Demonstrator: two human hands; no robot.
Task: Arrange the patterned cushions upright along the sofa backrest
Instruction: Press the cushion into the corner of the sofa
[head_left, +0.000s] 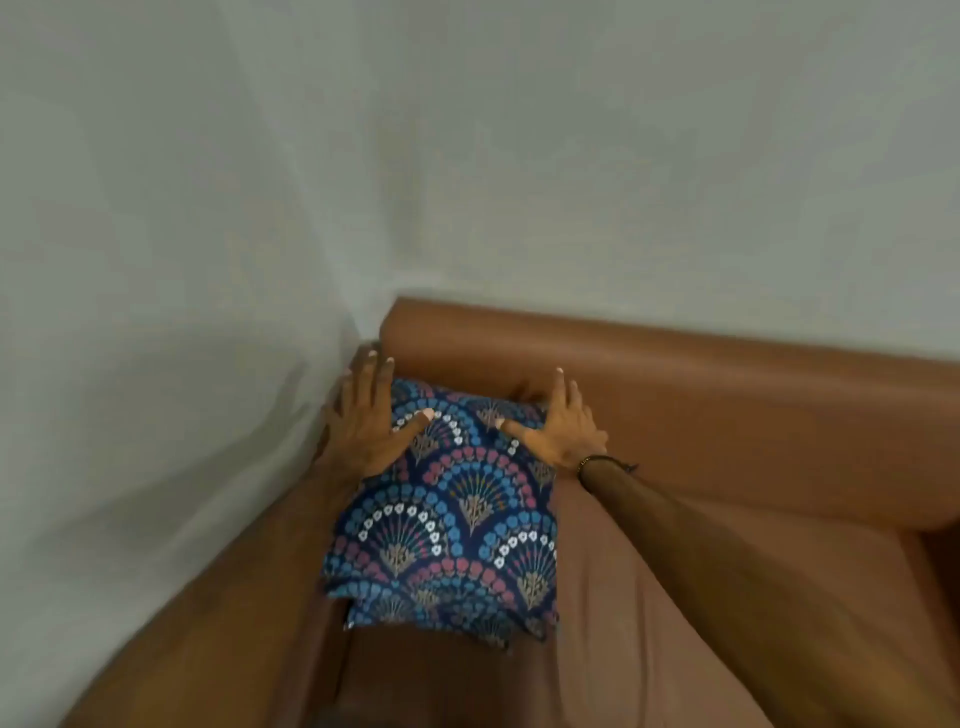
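Note:
A navy cushion (457, 514) with blue, pink and white fan-shaped flower patterns stands in the sofa's left corner, leaning against the brown backrest (675, 374). My left hand (363, 421) clasps its upper left corner, thumb on the front face and fingers spread behind the edge. My right hand (558, 426) clasps the upper right corner the same way, thumb on the pattern. A dark bracelet circles my right wrist. The cushion's lower edge rests on the seat (649, 597). No other cushion is in view.
The sofa's left armrest (249, 597) runs along a pale grey-green wall (156, 312). Another wall (623, 156) rises behind the backrest. The brown seat stretches away to the right.

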